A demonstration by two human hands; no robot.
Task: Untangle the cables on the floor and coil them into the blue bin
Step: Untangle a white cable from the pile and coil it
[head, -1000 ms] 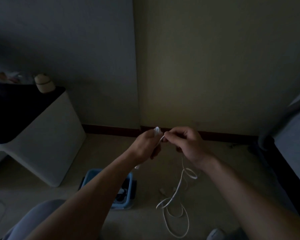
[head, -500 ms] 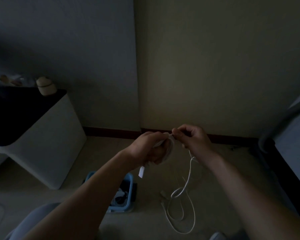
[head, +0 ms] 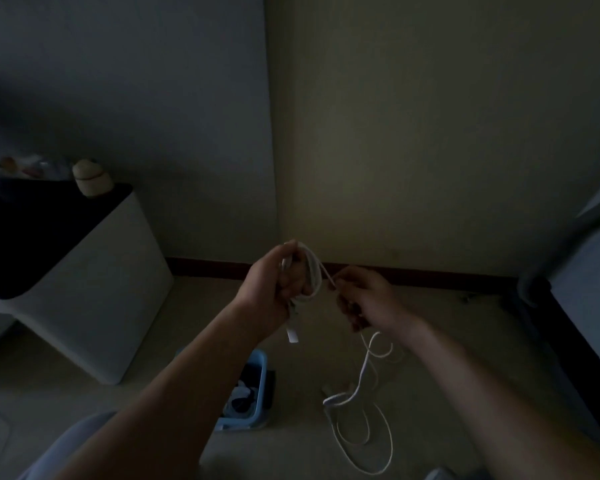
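- Left grip (head: 274, 289) is curled round a small coil of white cable (head: 313, 271), with a plug end dangling below it.
- Right grip (head: 368, 299) pinches the same cable just beside the coil.
- From there the cable drops to loose loops on the floor (head: 153, 410).
- Left of those loops, the blue bin (head: 261, 372) sits on the floor, partly behind the left forearm.

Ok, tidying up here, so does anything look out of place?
Only the white cable: part is coiled in the left hand, the rest sprawls in loose loops on the floor beside the blue bin.
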